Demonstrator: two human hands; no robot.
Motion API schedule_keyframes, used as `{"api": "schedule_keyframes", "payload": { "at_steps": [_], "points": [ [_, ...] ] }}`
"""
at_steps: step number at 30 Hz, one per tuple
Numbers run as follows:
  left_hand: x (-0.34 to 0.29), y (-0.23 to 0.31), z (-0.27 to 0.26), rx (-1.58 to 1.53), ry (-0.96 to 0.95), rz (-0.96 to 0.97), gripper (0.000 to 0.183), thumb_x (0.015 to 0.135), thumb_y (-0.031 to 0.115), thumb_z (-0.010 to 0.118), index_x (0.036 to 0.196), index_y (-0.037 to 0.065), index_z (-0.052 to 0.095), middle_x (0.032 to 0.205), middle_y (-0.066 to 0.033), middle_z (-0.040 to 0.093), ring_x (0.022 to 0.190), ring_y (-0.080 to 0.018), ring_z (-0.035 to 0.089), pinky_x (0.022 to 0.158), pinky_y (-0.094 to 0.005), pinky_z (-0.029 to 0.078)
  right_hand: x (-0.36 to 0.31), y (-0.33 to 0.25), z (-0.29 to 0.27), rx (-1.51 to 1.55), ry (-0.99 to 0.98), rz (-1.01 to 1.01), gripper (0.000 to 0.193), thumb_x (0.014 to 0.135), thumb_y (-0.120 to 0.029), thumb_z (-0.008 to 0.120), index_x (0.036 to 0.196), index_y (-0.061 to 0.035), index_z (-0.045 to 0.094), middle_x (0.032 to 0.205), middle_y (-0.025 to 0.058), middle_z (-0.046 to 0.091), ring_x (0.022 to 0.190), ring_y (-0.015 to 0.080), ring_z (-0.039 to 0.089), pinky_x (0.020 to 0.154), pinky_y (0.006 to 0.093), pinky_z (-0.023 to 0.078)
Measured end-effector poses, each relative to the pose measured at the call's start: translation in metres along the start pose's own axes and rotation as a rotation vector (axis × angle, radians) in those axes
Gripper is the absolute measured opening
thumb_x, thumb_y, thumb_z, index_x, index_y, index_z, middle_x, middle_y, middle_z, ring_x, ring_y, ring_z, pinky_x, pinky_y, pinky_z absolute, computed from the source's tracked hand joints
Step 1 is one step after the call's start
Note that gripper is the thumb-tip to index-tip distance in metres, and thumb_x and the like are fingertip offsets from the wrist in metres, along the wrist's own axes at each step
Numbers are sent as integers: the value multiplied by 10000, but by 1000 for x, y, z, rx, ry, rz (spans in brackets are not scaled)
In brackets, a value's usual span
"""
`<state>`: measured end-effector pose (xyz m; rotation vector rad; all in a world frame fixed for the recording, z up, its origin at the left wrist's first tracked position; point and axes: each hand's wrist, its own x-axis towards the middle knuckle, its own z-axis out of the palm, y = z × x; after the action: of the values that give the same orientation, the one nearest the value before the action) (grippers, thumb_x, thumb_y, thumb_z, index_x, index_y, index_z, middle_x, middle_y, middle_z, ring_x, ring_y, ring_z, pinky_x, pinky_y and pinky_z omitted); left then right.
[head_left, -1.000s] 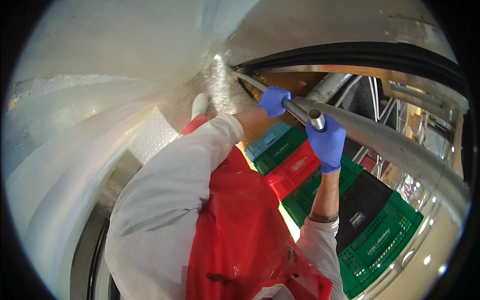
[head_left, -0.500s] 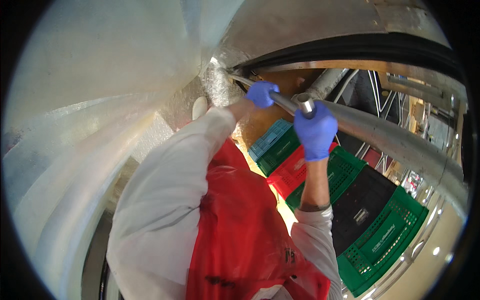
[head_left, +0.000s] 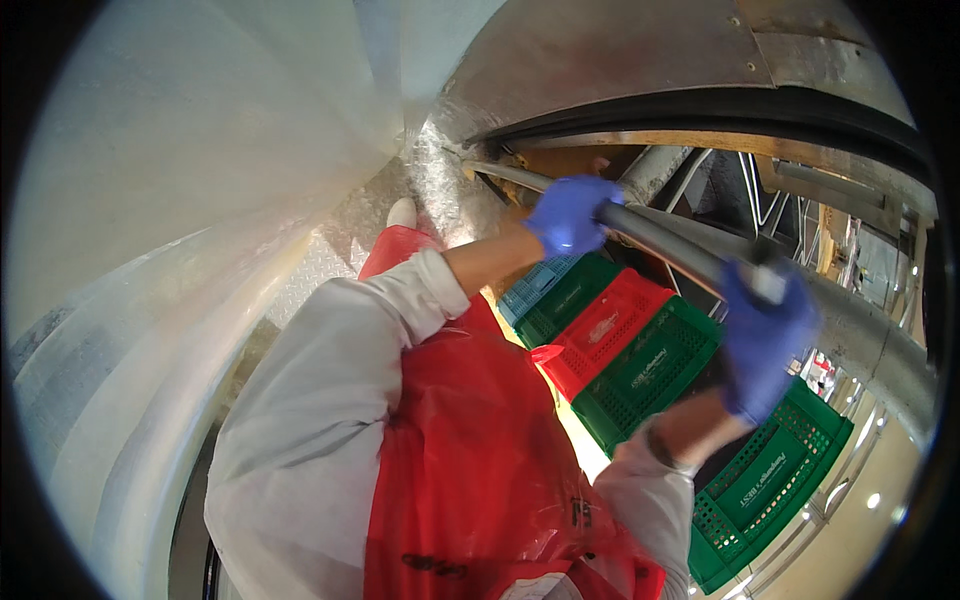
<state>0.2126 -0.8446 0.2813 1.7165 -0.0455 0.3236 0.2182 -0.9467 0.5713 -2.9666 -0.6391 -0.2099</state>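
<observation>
Both my hands wear blue gloves. My left hand [head_left: 572, 217] is closed around a long grey metal pole [head_left: 665, 243], partway along it. The pole slants from the far middle, by the metal-covered floor, toward the right. At its near end my right hand [head_left: 768, 340], smeared by motion, is wrapped around it. A pale, blurred end piece [head_left: 768, 284] pokes out above that hand's fingers. What the pole's far end carries, if anything, I cannot make out.
Translucent plastic sheeting [head_left: 200, 130] hangs along the left. Beneath the pole stands a row of crates: blue [head_left: 545, 280], red [head_left: 605, 330] and green [head_left: 775, 475] among them. A thick grey pipe [head_left: 870, 325] runs behind my right hand. One white boot [head_left: 402, 213] rests on the floor.
Both hands have moved right; the right one also went down. More of the pole now shows between them, and its near end has swung right over the crates.
</observation>
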Motion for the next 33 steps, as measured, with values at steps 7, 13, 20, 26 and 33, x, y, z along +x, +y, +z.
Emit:
{"api": "schedule_keyframes", "payload": {
  "at_steps": [7, 13, 20, 26, 33],
  "points": [
    [-25, -125, 27, 166, 47, -168, 226, 696, 63, 685, 918, 109, 685, 899, -165, 692, 908, -408, 660, 785, -465, 534, -16, 23, 157, 171, -19, -78, 202, 786, -207, 772, 826, -39, 666, 763, 227, 671, 695, 454, 656, 630, 495, 528],
    [11, 25, -11, 17, 39, -7, 197, 671, 75, 694, 863, 115, 667, 841, -132, 674, 868, -398, 654, 756, -475, 521, 7, -25, -3, 106, 32, -24, 216, 788, -104, 840, 935, -5, 717, 777, 142, 696, 693, 178, 669, 673, 340, 536],
    [-33, -109, 0, -42, 90, -156, 188, 675, 71, 686, 853, 128, 681, 881, -134, 695, 878, -388, 657, 775, -479, 525, -24, -13, 140, -18, -52, -334, 218, 756, -201, 764, 930, -80, 713, 834, 152, 695, 704, 343, 697, 653, 383, 569],
    [-43, -163, 8, 21, 32, -133, 153, 691, 50, 671, 827, 120, 653, 851, -144, 672, 866, -405, 631, 756, -483, 502, -34, -11, 166, 109, -49, -234, 196, 745, -187, 778, 865, -79, 666, 825, 158, 669, 718, 391, 671, 635, 442, 552],
    [-72, -168, 23, 82, -121, -259, 163, 711, 60, 667, 863, 116, 665, 843, -149, 671, 879, -400, 645, 801, -470, 515, -45, 6, 162, 178, -79, -187, 173, 774, -190, 761, 878, -79, 678, 863, 159, 676, 737, 394, 674, 636, 458, 546]
  ]
}}
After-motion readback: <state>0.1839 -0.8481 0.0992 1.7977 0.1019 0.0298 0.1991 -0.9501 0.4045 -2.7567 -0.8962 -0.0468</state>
